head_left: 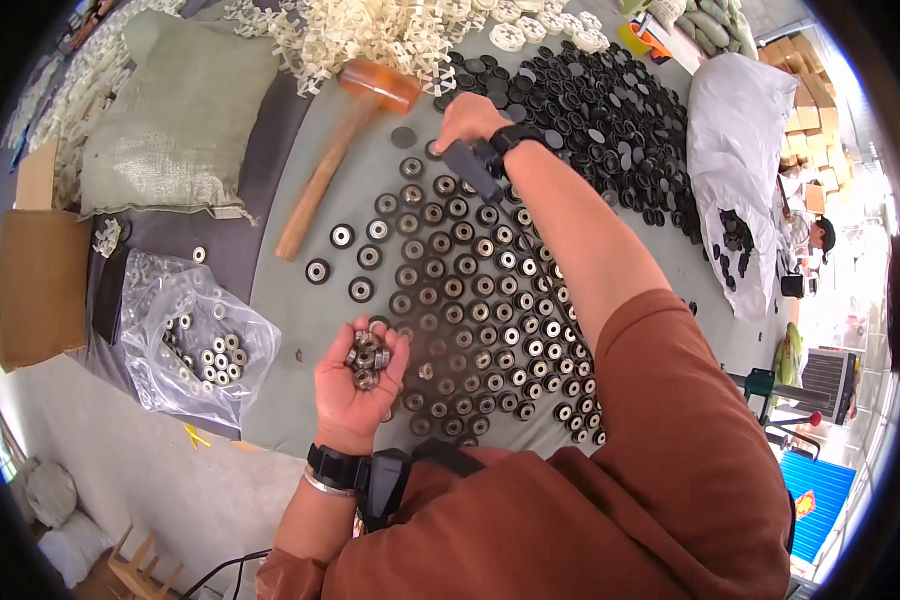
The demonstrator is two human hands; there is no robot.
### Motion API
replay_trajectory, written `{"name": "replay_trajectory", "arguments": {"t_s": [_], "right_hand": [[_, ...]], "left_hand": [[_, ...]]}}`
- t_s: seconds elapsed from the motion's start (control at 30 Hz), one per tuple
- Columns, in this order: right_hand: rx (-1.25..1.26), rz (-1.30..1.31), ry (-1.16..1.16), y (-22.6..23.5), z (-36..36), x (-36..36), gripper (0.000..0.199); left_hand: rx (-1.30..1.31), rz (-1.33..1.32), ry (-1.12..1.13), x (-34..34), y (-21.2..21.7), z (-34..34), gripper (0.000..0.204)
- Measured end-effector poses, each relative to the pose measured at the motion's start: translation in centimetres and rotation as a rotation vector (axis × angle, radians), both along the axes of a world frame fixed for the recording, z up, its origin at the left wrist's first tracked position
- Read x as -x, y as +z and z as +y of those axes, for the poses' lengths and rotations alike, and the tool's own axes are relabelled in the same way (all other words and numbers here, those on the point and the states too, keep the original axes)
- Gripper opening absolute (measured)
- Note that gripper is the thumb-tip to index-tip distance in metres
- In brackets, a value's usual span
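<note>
My left hand is cupped palm up above the table, holding several small metal ball bearings. Further off, my right hand reaches over the table with its fingers curled downward. Its fingertips are at a black ring with a metal centre, mostly hidden, so what they grip cannot be made out. Between and below the hands lie many black rings with bearings set in them, spread in loose rows. A plain dark disc lies left of the right hand.
A wooden-handled mallet with an orange head lies left. Black rings are heaped beyond my right arm, white plastic parts at the back. A clear bag of bearings, a woven sack and a white sack flank them.
</note>
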State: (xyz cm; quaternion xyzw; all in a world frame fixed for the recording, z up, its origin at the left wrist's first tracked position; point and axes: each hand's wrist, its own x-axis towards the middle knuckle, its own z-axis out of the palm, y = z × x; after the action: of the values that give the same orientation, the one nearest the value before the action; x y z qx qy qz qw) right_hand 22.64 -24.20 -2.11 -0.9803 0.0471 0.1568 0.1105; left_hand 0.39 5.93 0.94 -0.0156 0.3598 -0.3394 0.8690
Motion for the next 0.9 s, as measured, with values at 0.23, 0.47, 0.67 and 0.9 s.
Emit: {"name": "replay_trajectory", "arguments": {"t_s": [0.23,0.47,0.67,0.9], "right_hand": [[-0.117,-0.495,0.143,-1.2,5.8,1.6,0.024],[-0.362,-0.118,-0.020,1.3,5.6,2.6,0.018],[-0.717,-0.277,0.238,6.3,11.3,9.9,0.018],[-0.727,-0.228,0.547,8.2,14.7,17.8,0.018]], "left_hand": [[-0.036,-0.027,0.018,0.5,-0.2,1.4,0.018],[0.007,-0.013,0.037,0.4,-0.6,1.2,0.019],[-0.067,-0.062,0.073,-2.1,0.5,0.2,0.023],[0.019,-0.195,0.105,-3.5,0.1,-0.3,0.028]]}}
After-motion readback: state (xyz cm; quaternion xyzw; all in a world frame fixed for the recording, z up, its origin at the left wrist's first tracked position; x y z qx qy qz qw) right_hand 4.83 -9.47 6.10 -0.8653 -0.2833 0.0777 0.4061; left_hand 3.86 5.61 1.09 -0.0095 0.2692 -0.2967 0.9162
